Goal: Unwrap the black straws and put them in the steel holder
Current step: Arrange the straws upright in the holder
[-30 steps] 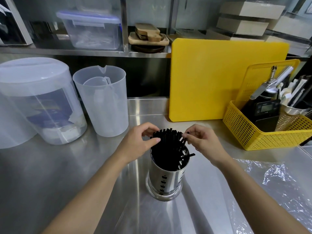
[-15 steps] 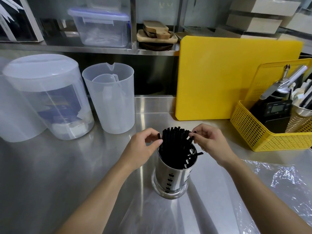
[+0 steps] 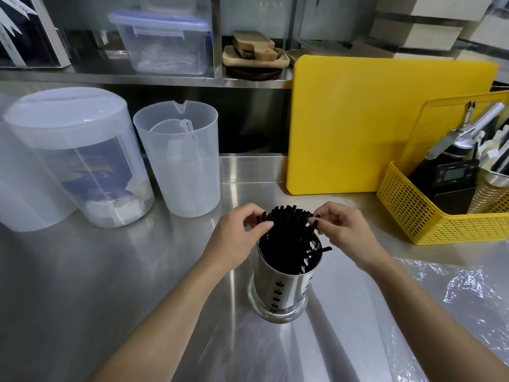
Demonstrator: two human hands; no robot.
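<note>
A perforated steel holder [image 3: 278, 296] stands upright on the steel counter, packed with a bundle of black straws [image 3: 289, 232] whose tips fan out above its rim. One straw pokes sideways through a hole on the holder's right. My left hand [image 3: 234, 238] pinches straw tips at the bundle's left edge between thumb and fingers. My right hand [image 3: 341, 230] pinches the tips at the right edge. Both hands are level with the straw tops, just above the holder's rim.
Clear plastic wrap [image 3: 440, 304] lies crumpled on the counter at the right. A yellow basket [image 3: 429, 219] with tools stands at the far right, a yellow cutting board [image 3: 385, 119] behind. A translucent jug [image 3: 181, 161] and a lidded tub [image 3: 71, 161] stand at the left.
Both hands stay at the straw tips, fingers shifting slightly along the bundle's edges. The camera has drifted a little to the left, so the scene sits further right.
</note>
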